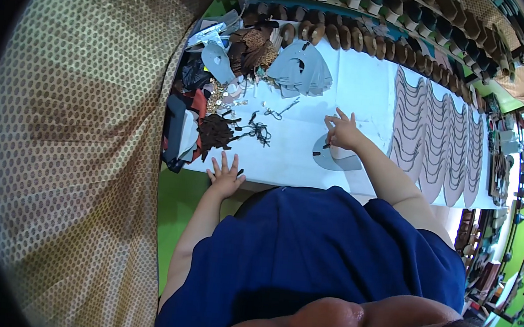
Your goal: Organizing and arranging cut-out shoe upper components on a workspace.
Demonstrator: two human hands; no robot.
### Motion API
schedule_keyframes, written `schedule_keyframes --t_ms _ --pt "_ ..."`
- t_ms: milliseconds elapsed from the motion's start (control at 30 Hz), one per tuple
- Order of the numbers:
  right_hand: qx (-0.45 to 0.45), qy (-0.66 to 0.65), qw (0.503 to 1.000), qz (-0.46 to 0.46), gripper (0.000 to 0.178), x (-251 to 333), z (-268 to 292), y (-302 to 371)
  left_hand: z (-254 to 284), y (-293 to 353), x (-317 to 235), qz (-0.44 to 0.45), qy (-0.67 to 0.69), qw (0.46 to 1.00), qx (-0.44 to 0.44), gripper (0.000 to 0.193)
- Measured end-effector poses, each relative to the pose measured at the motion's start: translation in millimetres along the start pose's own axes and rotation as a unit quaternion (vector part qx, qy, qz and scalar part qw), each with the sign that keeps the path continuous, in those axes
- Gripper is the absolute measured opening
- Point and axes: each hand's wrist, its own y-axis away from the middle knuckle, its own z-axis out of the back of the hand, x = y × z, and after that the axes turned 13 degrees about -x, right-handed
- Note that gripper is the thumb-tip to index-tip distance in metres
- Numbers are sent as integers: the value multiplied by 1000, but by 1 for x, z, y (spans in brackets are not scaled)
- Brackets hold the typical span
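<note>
My left hand [225,180] is at the front edge of the white table, its fingers spread. A small dark strip [240,173] shows beside its thumb; whether the hand grips it is unclear. My right hand [344,133] hovers over or touches a grey curved shoe-upper piece [337,164], fingers apart. That piece bears a small dark tab, and another dark bit [327,146] shows by the fingertips. Left of it lie a tangle of dark cords [256,134] and a heap of dark brown strips [216,132]. Farther back is a stack of similar grey pieces [301,73].
Rows of layered pinkish, dark-edged pieces [435,136] cover the table's right part. Brown shoe forms [356,40] line its back, below shelves of shoes [409,14]. Scraps and gold trims [219,96] crowd the left end. A patterned curtain [87,146] hangs at left.
</note>
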Motion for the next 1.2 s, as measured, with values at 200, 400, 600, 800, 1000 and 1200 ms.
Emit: schedule_keyframes --t_ms 200,400,600,800,1000,1200 --pt "-22 7 998 61 10 -11 -12 -4 -7 6 -10 21 -30 996 -80 83" --pt "-17 50 992 118 64 -6 4 -3 -19 13 -26 52 -18 982 -180 78" --pt "-183 23 964 192 30 -32 -54 -10 -25 13 -86 45 -34 957 -285 76" --pt "-178 5 956 233 41 -45 -48 5 -14 7 -153 -3 -27 968 -250 72" --pt "-178 -15 935 307 41 -63 -46 28 -19 -7 -208 -71 49 974 -207 50" --pt "-125 -15 939 321 49 -81 -50 24 -25 -24 -238 -49 154 959 -233 35"
